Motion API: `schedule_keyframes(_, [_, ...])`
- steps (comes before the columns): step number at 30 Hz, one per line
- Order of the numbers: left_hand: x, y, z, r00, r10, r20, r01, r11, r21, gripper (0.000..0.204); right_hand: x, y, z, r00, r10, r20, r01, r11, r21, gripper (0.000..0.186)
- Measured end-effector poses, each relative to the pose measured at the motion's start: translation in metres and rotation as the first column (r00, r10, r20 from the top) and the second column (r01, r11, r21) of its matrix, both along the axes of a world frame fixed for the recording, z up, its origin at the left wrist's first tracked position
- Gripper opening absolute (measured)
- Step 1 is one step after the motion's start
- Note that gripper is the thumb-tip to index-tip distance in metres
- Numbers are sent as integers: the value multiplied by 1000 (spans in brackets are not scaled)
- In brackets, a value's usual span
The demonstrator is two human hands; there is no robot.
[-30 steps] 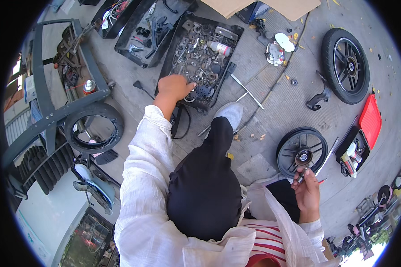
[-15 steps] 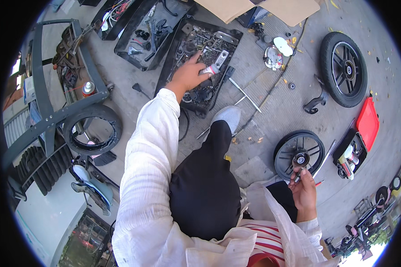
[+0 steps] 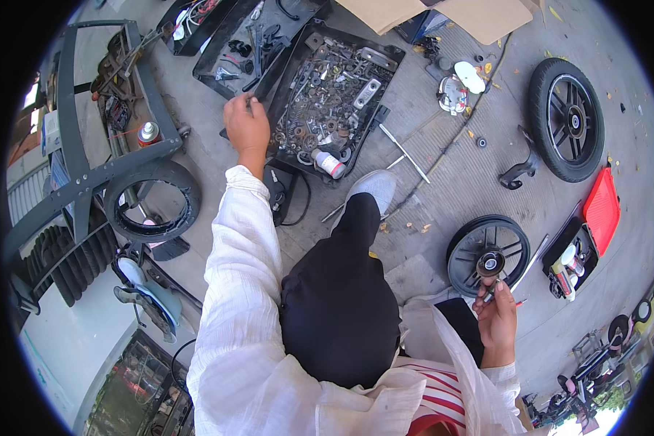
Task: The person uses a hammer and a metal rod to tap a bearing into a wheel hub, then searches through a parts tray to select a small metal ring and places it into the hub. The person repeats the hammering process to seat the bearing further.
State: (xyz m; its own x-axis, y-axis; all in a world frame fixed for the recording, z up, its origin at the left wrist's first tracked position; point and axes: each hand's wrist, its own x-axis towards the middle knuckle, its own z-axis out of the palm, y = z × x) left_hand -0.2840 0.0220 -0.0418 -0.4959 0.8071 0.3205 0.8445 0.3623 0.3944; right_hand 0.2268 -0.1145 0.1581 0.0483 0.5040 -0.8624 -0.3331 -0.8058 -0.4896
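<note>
Left hand [image 3: 247,129]: hovering palm-down at the left side of the parts tray [image 3: 288,81], fingers loosely bent, thumb a little apart; underside hidden, so cannot tell whether it is gripping or touching anything.

Right hand [image 3: 497,320]: near right, fingers curling almost closed, pinching a small metal piece [image 3: 490,290] between thumb and fingers. Piece is showing just on the near side of the hub of a bare black rim [image 3: 455,256], which is lying on the ground [image 3: 414,272]; contact between them, cannot tell.

Parts tray is sitting far of the person's shoe [image 3: 374,190], crowded with washers, rings, bolts and other small metal bits. A white bottle [image 3: 330,165] is lying on its side at the tray's near end, on top of the bits. Tool tray [image 3: 227,52] is standing to its left, holding dark tools.

Right of the parts tray, a T-handle tool [image 3: 408,155] is lying on the ground. Farther right, a tyred wheel [image 3: 540,109] is lying flat; nearer, a case with a red lid [image 3: 603,203] is standing open, holding bottles. Far left, a loose tyre [image 3: 115,207] is resting beside a metal frame [image 3: 67,123]; a spray can [image 3: 148,134] is standing near it.
</note>
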Motion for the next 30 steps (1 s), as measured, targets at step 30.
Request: schedule_keyframes(30, [23, -39, 33, 949, -313, 41, 296, 836, -461, 27, -4, 3, -11, 999, 33, -1, -33, 999, -28, 28])
